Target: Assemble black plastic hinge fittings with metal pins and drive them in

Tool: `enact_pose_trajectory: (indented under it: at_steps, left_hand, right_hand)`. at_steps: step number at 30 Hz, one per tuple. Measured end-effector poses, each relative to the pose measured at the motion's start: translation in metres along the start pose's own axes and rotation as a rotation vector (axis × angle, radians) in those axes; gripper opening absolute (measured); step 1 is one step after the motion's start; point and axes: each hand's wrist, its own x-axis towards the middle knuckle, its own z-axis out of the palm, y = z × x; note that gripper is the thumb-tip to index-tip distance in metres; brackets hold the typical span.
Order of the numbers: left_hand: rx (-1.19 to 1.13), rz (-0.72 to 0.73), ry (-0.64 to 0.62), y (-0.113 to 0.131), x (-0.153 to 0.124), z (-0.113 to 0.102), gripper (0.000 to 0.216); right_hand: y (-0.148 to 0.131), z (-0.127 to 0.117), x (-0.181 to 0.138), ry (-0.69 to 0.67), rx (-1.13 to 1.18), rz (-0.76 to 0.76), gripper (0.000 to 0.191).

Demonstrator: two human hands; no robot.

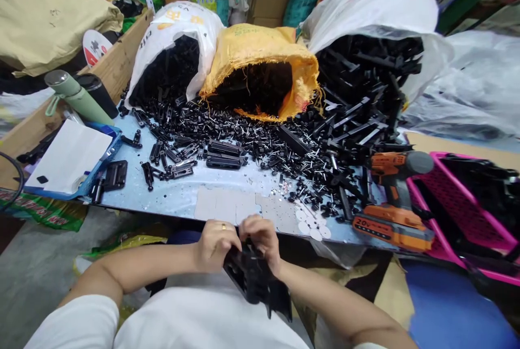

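Note:
Close to my chest, below the table's front edge, I hold a black plastic part with a long, ridged body. My left hand has its fingers curled round the upper left side of it. From the other side my right hand grips its upper end, thumb and fingers bent inward. The part tilts down to the right, and its lower end hangs free in front of my shirt. Blur and my fingers hide the detail at its top. Nearest on the tabletop is a flat grey sheet.
Small black parts and screws cover the table's middle, spilling from a white sack, a yellow sack and another white sack. An orange cordless drill stands right, beside a pink basket. A blue tray lies left.

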Motion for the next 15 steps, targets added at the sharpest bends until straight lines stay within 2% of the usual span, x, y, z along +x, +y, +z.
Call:
enact_pose_trajectory:
  at_steps: [2,3,6,8,9,10,12,13,15]
  left_hand:
    - [0.044,0.074,0.107,-0.004,-0.006,0.009,0.060]
    - [0.087,0.125,0.128,-0.009,-0.009,0.012,0.062]
    - [0.324,0.319,0.068,-0.038,-0.016,0.013,0.072]
    - [0.585,0.352,-0.027,-0.071,-0.013,0.007,0.075]
    - [0.726,0.295,-0.098,-0.089,-0.008,0.003,0.074]
    - [0.857,0.184,-0.180,-0.107,-0.002,-0.001,0.069]
    - [1.031,-0.027,-0.355,-0.139,0.016,-0.007,0.065]
    - [1.096,-0.090,-0.379,-0.150,0.026,-0.010,0.066]
    - [1.162,-0.148,-0.356,-0.163,0.045,-0.019,0.067]
  right_hand:
    - [0.013,0.010,-0.003,0.178,-0.019,0.001,0.046]
    - [0.021,0.013,-0.003,0.216,-0.036,0.014,0.047]
    - [0.048,0.001,0.016,0.152,-0.231,0.067,0.041]
    - [0.065,-0.033,0.045,0.023,-0.545,0.067,0.038]
    - [0.073,-0.057,0.064,-0.029,-0.763,0.045,0.039]
    - [0.079,-0.084,0.083,-0.047,-0.981,0.017,0.038]
    - [0.089,-0.140,0.119,-0.018,-1.372,0.051,0.041]
    - [0.093,-0.165,0.133,-0.009,-1.520,0.100,0.047]
    - [0.096,-0.203,0.155,-0.048,-1.668,0.222,0.054]
